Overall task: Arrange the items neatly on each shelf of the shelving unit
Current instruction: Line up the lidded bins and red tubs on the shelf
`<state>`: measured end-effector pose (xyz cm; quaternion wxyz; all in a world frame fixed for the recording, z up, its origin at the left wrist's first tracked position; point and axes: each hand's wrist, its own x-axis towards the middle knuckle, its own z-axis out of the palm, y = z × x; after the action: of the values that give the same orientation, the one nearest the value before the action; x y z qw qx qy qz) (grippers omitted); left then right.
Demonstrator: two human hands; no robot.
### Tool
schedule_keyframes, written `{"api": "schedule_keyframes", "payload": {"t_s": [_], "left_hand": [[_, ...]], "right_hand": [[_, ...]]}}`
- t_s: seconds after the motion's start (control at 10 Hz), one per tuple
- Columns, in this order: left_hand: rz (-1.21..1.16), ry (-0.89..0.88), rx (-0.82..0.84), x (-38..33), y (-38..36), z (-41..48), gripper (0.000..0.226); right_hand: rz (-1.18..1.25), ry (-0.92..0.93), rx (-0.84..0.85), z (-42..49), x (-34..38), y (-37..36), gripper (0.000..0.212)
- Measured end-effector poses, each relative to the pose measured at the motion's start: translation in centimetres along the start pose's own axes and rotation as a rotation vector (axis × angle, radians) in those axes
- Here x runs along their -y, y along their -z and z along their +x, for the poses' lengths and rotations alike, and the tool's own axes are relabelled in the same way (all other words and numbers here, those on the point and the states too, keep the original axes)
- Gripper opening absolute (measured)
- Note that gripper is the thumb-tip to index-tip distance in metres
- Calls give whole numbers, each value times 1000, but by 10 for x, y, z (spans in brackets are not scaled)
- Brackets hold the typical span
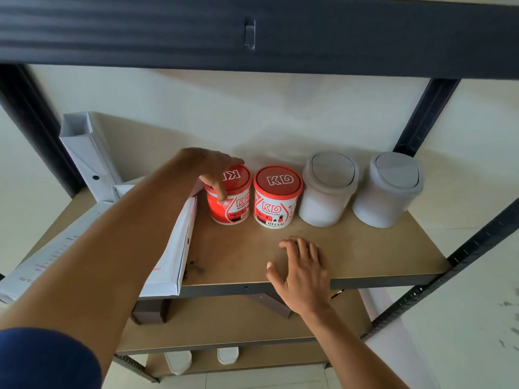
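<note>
Hands are apart: the left hand is curled over the lid of the left paint tin, thumb down its side. The right hand lies flat with fingers spread, on or just above the shelf, holding nothing. Taking the right paint tin as the mark, the gripped tin stands upright just left of it, nearly touching. The right hand sits in front. A grey lidded bin stands right of it. A white box lies against the gripped tin's far side, so any straightening probably falls to the left hand.
</note>
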<state>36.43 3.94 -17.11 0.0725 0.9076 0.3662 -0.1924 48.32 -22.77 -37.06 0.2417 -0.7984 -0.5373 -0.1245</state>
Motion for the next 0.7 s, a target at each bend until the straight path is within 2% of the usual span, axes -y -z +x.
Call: {"api": "schedule_keyframes", "payload": {"t_s": [0.1, 0.2, 0.3, 0.5, 0.7], "left_hand": [[56, 23, 83, -3, 11, 4, 130], [35, 135, -19, -1, 10, 0, 140], [-116, 140, -55, 1, 0, 5, 140], [-217, 108, -54, 9, -5, 21, 118], [-153, 95, -77, 41, -13, 58, 129]], "right_hand": [[7, 4, -4, -1, -1, -1, 46], [2, 3, -11, -1, 0, -2, 46], [-5, 0, -9, -1, 0, -2, 46], [-10, -4, -3, -1, 0, -2, 46], [-7, -2, -14, -2, 1, -3, 46]]}}
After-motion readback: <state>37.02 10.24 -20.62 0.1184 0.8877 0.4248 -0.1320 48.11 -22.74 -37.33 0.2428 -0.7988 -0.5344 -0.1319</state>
